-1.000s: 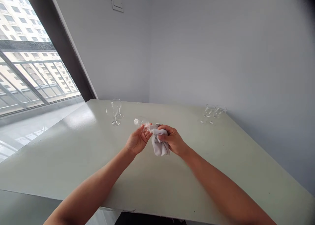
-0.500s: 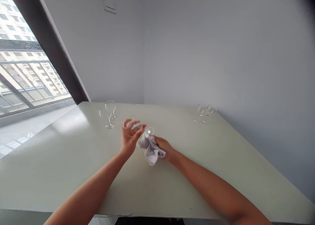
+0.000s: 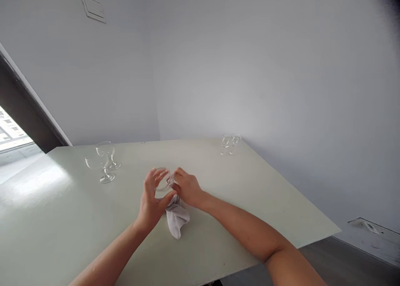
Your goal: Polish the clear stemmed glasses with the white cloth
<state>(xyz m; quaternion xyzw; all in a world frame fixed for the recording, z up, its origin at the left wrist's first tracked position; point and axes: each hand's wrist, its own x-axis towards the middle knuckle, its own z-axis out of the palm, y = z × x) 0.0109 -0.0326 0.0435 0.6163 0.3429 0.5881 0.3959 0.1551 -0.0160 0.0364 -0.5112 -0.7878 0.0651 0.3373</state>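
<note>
A clear stemmed wine glass (image 3: 162,189) lies tilted between my two hands, partly hidden by fingers. My left hand (image 3: 152,200) curves its fingers around the bowl, thumb low beside the cloth. With bent fingers, my right hand (image 3: 187,188) pinches the glass at its stem end. A pale grey-white cloth (image 3: 177,221) hangs beneath the hands, its top tucked under the left thumb and right fingers; which hand bears it I cannot tell. To the left stand two upright wine glasses, a nearer one (image 3: 107,177) and a farther one (image 3: 114,165).
Two smaller stemmed glasses, one (image 3: 226,141) beside the other (image 3: 236,139), stand near the table's far right corner. The pale glossy table (image 3: 250,202) meets walls behind it. A window frame (image 3: 28,102) is at left, a wall switch (image 3: 93,6) above.
My view has turned right, so the surroundings shift left. My right hand has moved up from the cloth onto the glass's stem end. The cloth now hangs lower, below both hands.
</note>
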